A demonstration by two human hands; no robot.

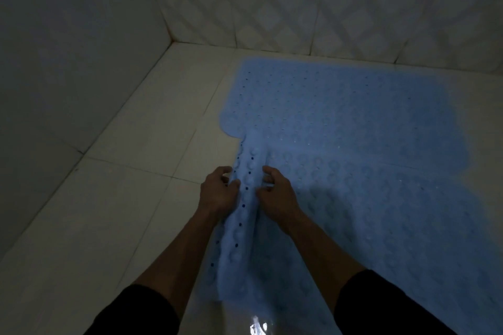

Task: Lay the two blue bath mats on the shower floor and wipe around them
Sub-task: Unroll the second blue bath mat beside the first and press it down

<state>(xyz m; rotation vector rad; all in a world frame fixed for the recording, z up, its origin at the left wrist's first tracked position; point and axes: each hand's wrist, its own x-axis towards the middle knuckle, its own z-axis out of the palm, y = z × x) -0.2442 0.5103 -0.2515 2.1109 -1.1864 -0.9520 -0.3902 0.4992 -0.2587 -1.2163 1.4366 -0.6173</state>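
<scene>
Dark sleeves (pixel 136 310) frame the bottom edge, and both forearms reach to the near mat (pixel 353 226). Its left edge is bunched into a raised ridge, which the left hand (pixel 217 193) and right hand (pixel 275 196) pinch with curled fingers. The far mat (pixel 340 95) lies flat by the patterned wall (pixel 326 8). Best to pull the ridge leftward and press it down — smoothing outward so the suckers seat on the tiled floor (pixel 109 212). Dim light blurs the seam between mats, and no wiping cloth shows.
</scene>
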